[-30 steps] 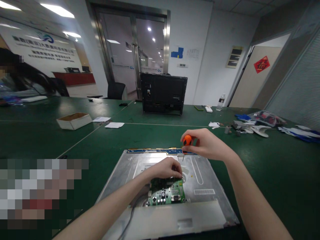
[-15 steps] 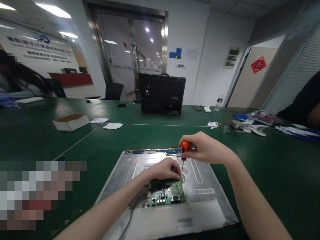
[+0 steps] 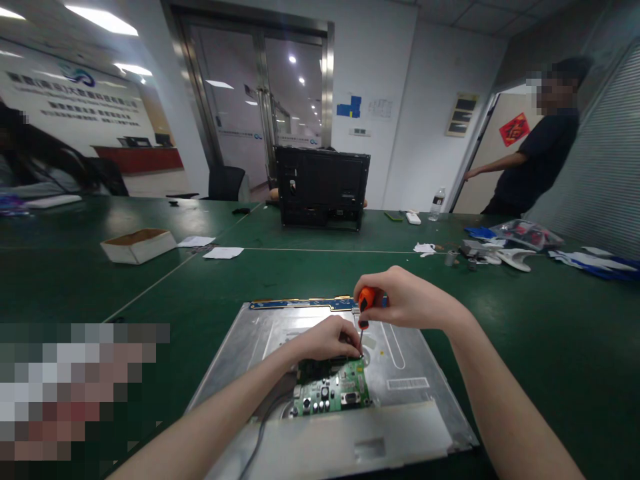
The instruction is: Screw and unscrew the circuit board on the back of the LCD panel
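A flat metal display panel (image 3: 420, 360) lies back side up in front of me. On it sits a green circuit board (image 3: 333, 387), and a narrow blue board (image 3: 300, 304) runs along its far edge. My right hand (image 3: 400, 297) is closed round the orange handle of a screwdriver (image 3: 367, 299), whose shaft points down at the green board's far right corner. My left hand (image 3: 333, 339) rests on that board's far edge, fingers pinched by the screwdriver tip. Whatever those fingers hold is too small or hidden to make out.
A black monitor (image 3: 323, 187) stands across the green table (image 3: 280, 270). To the left is an open white box (image 3: 140, 247) beside papers (image 3: 223, 253). A bottle (image 3: 438, 203), a bagged bundle (image 3: 527, 233) and metal parts are at right. A person (image 3: 540, 147) stands by the door.
The screwdriver has come down and slightly left, its tip now at the board's corner by my left fingers. At right, a person has come into fuller view, upright near the door.
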Motion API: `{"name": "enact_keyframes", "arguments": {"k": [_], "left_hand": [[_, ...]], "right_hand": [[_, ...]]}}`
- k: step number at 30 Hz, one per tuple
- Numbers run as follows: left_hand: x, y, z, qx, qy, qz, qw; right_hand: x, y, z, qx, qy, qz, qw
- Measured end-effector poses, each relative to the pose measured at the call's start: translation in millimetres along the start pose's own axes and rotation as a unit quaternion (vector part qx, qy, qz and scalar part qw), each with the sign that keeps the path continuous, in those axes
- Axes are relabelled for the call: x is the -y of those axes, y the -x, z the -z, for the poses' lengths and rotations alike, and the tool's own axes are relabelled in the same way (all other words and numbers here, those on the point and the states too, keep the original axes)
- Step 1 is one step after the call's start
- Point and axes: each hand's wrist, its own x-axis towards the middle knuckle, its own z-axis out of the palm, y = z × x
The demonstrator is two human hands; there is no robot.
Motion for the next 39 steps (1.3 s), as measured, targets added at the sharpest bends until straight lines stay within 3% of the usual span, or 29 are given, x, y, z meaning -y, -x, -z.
{"name": "enact_keyframes", "arguments": {"k": [15,27,34,39], "left_hand": [[2.2,0.9,1.6,0.009,-0.01,-0.021,1.0],[3.3,-0.8,1.2,0.0,-0.009,-0.019,1.0],[2.6,-0.4,0.8,-0.004,0.002,-0.018,1.0],[2.1,0.1,1.3,-0.003,0.008,-0.016,1.0]], "right_hand": [[-4.0,-3.7,-5.5,0.026,0.0,-0.004,1.0],[-5.7,-6.3,-10.3,0.008,0.05,-0.01,0.999],[-5.6,-7.8,-11.7,-0.006,0.086,-0.033,0.996],[1.6,-7.2,-11.4,-0.019,0.185,-0.078,0.979]]}}
